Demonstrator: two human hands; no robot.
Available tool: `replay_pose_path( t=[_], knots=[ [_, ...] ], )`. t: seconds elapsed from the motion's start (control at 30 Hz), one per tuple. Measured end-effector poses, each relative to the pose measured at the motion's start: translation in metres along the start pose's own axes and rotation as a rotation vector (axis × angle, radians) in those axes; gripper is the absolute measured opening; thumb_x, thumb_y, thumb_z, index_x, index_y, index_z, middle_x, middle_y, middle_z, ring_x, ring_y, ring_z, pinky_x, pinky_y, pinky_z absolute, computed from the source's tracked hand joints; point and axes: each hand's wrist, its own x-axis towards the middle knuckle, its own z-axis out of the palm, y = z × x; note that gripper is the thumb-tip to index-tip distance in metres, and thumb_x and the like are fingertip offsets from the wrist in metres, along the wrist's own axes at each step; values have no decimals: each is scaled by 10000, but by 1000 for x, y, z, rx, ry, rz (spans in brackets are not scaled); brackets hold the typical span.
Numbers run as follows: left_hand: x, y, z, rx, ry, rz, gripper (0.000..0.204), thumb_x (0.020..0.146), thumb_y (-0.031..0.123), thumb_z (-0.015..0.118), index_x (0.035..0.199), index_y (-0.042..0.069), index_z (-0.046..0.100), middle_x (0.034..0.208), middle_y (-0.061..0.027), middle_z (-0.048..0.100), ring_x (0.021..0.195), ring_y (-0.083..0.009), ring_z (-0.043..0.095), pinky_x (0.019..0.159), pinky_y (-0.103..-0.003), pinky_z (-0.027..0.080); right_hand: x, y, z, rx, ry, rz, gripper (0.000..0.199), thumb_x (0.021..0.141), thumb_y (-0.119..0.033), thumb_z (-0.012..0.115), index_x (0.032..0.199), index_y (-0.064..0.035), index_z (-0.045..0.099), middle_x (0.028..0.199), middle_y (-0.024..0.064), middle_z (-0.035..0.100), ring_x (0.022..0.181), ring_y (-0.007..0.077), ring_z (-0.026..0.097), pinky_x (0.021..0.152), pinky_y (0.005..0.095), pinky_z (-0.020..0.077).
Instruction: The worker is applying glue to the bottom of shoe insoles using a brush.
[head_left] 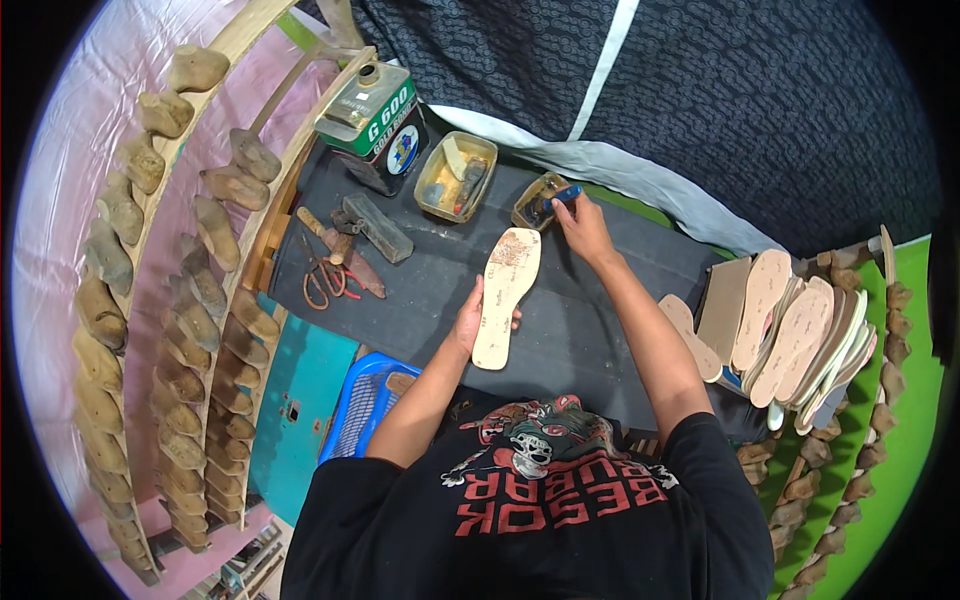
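Note:
My left hand [470,318] grips a pale cream shoe insole [503,300] by its left edge, thumb on top and fingertips showing at the right edge. The insole is tilted above the dark tabletop, and a brown, patchy smear covers part of its far end. My right hand [587,230] is closed on the blue handle of a brush [566,195]. The brush's lower end is down in a small yellowish container [522,208] with dark contents, so its bristles are hidden.
A green and black metal can [370,130] and a tub of tools [425,200] stand at the back. Left lie a grey block [380,228], scissors [316,285] and a blade [365,274]. Stacked insoles [795,340] sit right; shoe lasts [185,385] fill left racks. A blue basket [350,420] is near.

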Motion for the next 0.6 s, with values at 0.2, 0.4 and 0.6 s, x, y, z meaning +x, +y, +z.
replay_pose_path(
  t=[0.2,0.4,0.6],
  knots=[
    [5,2,-4,30,30,-19,682,1026,643,385,1339,79,607,999,-127,708,830,-251,696,701,-418,581,-5,-11,-8,111,62,14,227,1003,-172,638,1148,2,620,862,135,726,770,183,711,707,336,555],
    [18,-6,3,46,-15,-71,715,1015,667,384,1342,69,600,1027,-113,724,827,-248,720,699,-406,611,-32,-17,-27,485,128,35,185,1011,-109,620,1152,12,612,936,87,722,783,118,691,706,275,566],
    [23,-13,19,116,-34,-98,727,1014,674,374,1314,55,608,989,-130,719,822,-244,719,710,-400,611,-65,-20,-43,424,103,53,189,1028,-101,592,1182,8,585,951,75,693,804,115,677,714,250,547]
  ],
)
